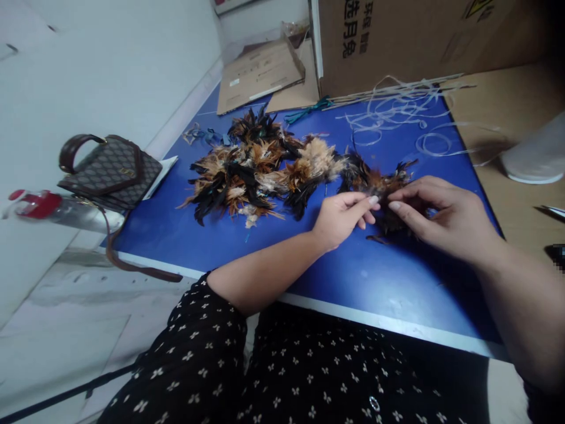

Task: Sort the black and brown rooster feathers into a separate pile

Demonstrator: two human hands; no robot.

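Looks like feathers [376,179] are being worked at the fingertips [374,200], pinched by left hand [338,218] and right hand [454,215]; steadiness probably needed.

One left hand [342,219] and one right hand [444,215], two in all, shared one blue tabletop [265,244] with feathers [265,156] too numerous to count. One handbag [128,168], one red-capped bottle [90,215], one pale container [536,153] and at least three pieces of cardboard [397,47] made the tally; clear strips [391,121] overlapped too closely.
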